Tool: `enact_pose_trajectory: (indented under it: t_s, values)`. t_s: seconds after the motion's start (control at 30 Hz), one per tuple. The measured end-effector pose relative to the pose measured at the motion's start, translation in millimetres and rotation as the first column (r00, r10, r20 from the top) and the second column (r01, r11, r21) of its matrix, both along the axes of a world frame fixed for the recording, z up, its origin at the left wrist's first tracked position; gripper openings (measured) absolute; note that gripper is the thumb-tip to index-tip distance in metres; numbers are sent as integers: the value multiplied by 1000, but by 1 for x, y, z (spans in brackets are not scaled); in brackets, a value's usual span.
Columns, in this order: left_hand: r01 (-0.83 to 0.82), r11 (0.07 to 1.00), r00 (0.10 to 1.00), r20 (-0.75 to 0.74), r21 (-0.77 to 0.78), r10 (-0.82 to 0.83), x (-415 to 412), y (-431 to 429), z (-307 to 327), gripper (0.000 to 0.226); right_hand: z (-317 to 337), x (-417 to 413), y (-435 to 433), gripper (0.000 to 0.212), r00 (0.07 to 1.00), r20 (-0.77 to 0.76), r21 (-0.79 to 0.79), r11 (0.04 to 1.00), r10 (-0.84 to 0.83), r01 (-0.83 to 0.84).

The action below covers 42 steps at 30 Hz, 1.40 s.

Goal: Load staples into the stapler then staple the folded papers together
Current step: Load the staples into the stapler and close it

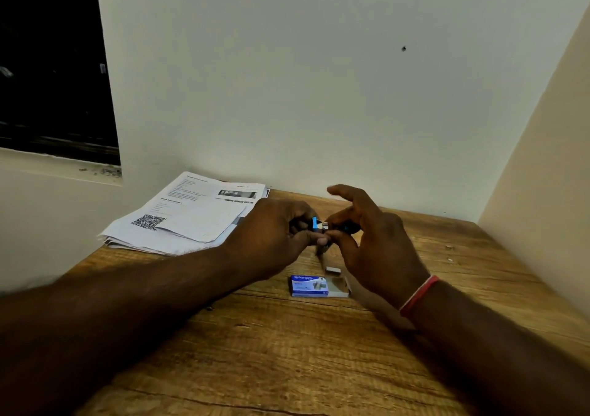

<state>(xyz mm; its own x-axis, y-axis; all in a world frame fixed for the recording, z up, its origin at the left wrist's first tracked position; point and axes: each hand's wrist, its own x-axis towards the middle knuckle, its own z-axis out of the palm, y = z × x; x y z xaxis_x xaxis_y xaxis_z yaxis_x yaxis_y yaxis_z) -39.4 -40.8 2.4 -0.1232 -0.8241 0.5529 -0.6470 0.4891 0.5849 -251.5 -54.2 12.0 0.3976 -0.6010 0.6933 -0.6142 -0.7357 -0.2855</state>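
Two hands meet at mid-frame over a wooden table (287, 351); the left hand (274, 237) has its grip closed round a small blue stapler (319, 224), while the right hand (373, 243) pinches its other end, forefinger lifted; below them lies one blue box (309, 285) marked "kangaro", tray slid partly out, one loose staple strip (333, 269) just above it; folded papers (191, 217) bearing a QR code sit left of centre against the wall.

Blue stapler (319, 225) held above table, folded papers (188, 214) stacked far-left, staple box (309, 286) open, loose staple strip (333, 269) beside it
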Motion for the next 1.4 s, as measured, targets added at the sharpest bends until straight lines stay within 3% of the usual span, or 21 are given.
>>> enact_pose_trajectory:
  t_s: [0.13, 0.3, 0.37, 0.43, 0.5, 0.6, 0.8, 1.03, 1.23, 1.3, 1.4]
  values:
    - [7, 1000, 998, 68, 5, -7, 5, 2, 5, 23, 6, -1, -3, 98, 998, -53, 32, 999, 22, -20]
    - [-161, 987, 970, 188, 14, 156, 18, 0, 7, 27, 5, -6, -10, 98, 997, 74, 114, 992, 38, -46]
    - [-234, 972, 955, 192, 24, 225, 24, -4, 4, 31, 7, -13, -13, 84, 992, 123, 127, 992, 0, -16]
    - [-281, 958, 945, 190, 50, 267, 29, -9, 1, 33, 12, -21, -16, 56, 990, 135, 166, 986, -42, 19]
    - [-293, 953, 941, 198, 79, 273, 30, -14, -2, 33, 16, -29, -18, 35, 998, 53, 269, 963, -42, 27]
    - [-318, 943, 926, 248, 99, 286, 27, -18, -3, 35, 16, -34, -16, 26, 992, -113, 423, 906, 55, -2]
    - [-346, 930, 910, 284, 124, 301, 23, -20, -4, 37, 16, -30, -14, 31, 979, -177, 489, 872, 96, 3]
    - [-356, 920, 904, 307, 162, 296, 25, -17, 0, 38, 16, -25, -7, 46, 964, -249, 420, 907, 89, 25]
    - [-309, 948, 881, 398, 77, 255, 31, 2, 27, 89, 16, -19, 1, 72, 923, -372, 334, 942, 95, 38]
    - [-245, 969, 896, 388, 29, 215, 33, 9, 38, 98, 19, -21, 2, 74, 935, -331, 360, 933, 125, 2]
    - [1, 998, 952, 306, -64, 19, 35, 22, 47, 74, 31, -27, 7, 75, 957, -247, 413, 910, 153, -39]
